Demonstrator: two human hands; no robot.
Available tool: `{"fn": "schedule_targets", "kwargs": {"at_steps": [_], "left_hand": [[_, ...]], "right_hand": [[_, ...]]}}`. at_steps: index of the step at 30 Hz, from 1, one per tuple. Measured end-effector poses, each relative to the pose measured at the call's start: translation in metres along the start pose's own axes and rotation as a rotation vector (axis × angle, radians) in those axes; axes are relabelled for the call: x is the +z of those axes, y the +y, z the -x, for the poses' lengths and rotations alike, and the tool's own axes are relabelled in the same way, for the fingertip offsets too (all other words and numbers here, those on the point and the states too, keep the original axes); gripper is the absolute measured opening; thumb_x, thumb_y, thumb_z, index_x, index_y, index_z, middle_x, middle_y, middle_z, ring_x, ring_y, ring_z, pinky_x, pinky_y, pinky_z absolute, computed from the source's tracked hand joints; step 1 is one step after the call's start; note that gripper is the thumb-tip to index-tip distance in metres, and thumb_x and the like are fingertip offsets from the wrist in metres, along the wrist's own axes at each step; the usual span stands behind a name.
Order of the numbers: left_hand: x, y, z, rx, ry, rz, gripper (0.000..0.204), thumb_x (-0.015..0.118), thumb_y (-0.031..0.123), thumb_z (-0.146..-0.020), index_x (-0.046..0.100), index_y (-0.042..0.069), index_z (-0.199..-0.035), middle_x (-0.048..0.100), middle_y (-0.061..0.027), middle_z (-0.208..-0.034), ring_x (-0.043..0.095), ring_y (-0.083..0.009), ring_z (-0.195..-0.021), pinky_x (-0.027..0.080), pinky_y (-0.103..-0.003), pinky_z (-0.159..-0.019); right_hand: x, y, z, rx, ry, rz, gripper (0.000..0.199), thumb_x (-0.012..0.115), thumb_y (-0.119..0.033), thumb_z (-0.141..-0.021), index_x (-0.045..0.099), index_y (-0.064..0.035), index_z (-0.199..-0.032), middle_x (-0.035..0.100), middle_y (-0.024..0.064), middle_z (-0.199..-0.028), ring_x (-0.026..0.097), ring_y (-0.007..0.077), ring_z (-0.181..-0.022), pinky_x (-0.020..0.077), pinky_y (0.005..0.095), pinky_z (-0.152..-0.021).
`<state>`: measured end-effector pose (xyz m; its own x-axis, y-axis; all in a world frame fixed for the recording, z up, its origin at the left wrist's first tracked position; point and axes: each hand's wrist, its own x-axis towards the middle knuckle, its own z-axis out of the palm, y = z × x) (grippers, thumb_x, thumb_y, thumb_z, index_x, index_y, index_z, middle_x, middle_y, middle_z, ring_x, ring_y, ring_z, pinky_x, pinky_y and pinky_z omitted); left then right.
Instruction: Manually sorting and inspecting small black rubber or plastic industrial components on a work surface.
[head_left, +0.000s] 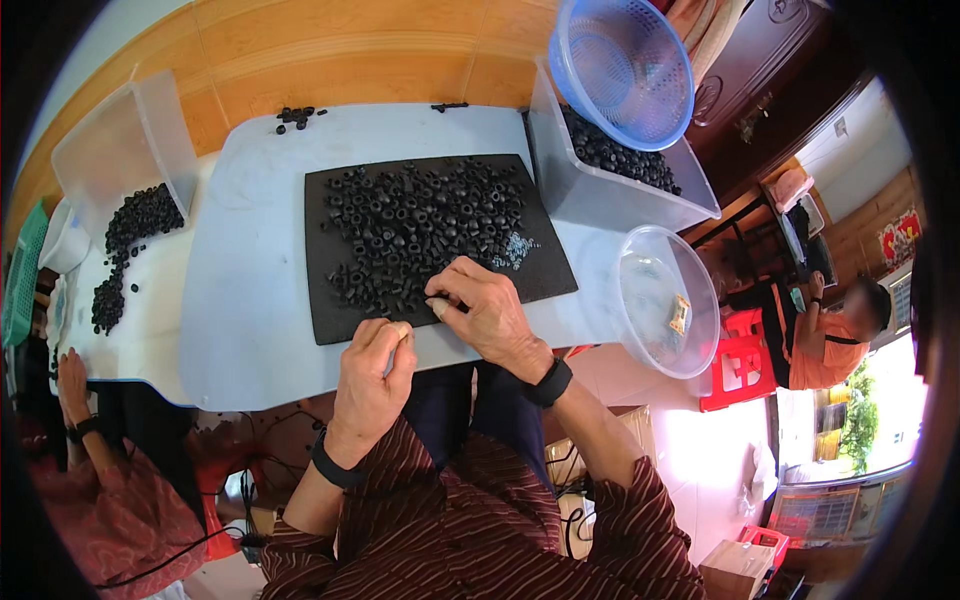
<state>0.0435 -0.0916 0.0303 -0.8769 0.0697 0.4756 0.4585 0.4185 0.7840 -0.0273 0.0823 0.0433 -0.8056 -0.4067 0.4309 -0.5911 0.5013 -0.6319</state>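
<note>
A dark mat (550, 270) on the pale blue table carries a broad heap of small black ring-like and tubular parts (420, 220), which look like rubber or plastic. Over the mat's near edge, my right hand (488, 315) is closed, thumb and forefinger pinching a small black part (434, 298) beside the heap. My left hand (372, 385) is lower and to the left, just off the mat's near edge. Its thumb and forefinger press together, and whatever they hold is hidden. Small clear-bluish bits (515, 250) lie at the heap's right side.
At the right stand a clear round tub (650, 345) and a translucent bin (620, 200) of black parts, with a blue colander (625, 70) on its rim. More black parts (140, 225) spill from a tipped bin (120, 150) at left. Other people sit left and right.
</note>
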Motion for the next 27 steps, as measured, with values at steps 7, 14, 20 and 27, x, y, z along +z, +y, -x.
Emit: {"fn": "schedule_targets", "kwargs": {"at_steps": [7, 14, 20, 27], "left_hand": [[0.006, 0.001, -0.013, -0.014, 0.013, -0.075, 0.007, 0.058, -0.002, -0.084, 0.057, -0.003, -0.09, 0.056, -0.0146, -0.08, 0.054, -0.0319, -0.076, 0.045, -0.04, -0.065], [0.009, -0.007, -0.026, 0.029, 0.033, -0.148, 0.008, 0.058, -0.002, -0.083, 0.058, -0.002, -0.091, 0.055, -0.0141, -0.081, 0.053, -0.0325, -0.078, 0.045, -0.04, -0.067], [0.009, -0.003, -0.026, -0.002, 0.081, -0.146, 0.01, 0.057, -0.004, -0.083, 0.059, -0.003, -0.093, 0.058, -0.015, -0.087, 0.056, -0.0324, -0.082, 0.046, -0.04, -0.07], [0.028, -0.004, -0.033, 0.089, -0.037, -0.039, 0.01, 0.057, -0.006, -0.082, 0.057, -0.005, -0.091, 0.059, -0.0134, -0.092, 0.058, -0.0303, -0.087, 0.048, -0.036, -0.074]], "right_hand": [[0.01, 0.004, -0.013, 0.037, 0.075, 0.048, 0.011, 0.068, 0.001, -0.076, 0.064, -0.002, -0.086, 0.058, 0.0082, -0.079, 0.061, 0.0206, -0.061, 0.0492, 0.0309, -0.055], [0.02, -0.006, -0.017, -0.031, 0.025, 0.023, 0.009, 0.064, 0.001, -0.075, 0.064, -0.0018, -0.084, 0.059, 0.0124, -0.076, 0.06, 0.0285, -0.063, 0.0492, 0.0365, -0.057], [0.016, -0.007, -0.02, 0.016, 0.116, -0.109, 0.012, 0.063, 0.001, -0.076, 0.064, 0.0003, -0.088, 0.059, 0.0125, -0.077, 0.06, 0.0271, -0.063, 0.0488, 0.035, -0.057], [-0.012, 0.011, 0.012, 0.067, 0.197, -0.116, 0.015, 0.062, 0.004, -0.077, 0.066, -0.0008, -0.091, 0.064, 0.0119, -0.082, 0.063, 0.0236, -0.066, 0.0511, 0.0311, -0.06]]}}
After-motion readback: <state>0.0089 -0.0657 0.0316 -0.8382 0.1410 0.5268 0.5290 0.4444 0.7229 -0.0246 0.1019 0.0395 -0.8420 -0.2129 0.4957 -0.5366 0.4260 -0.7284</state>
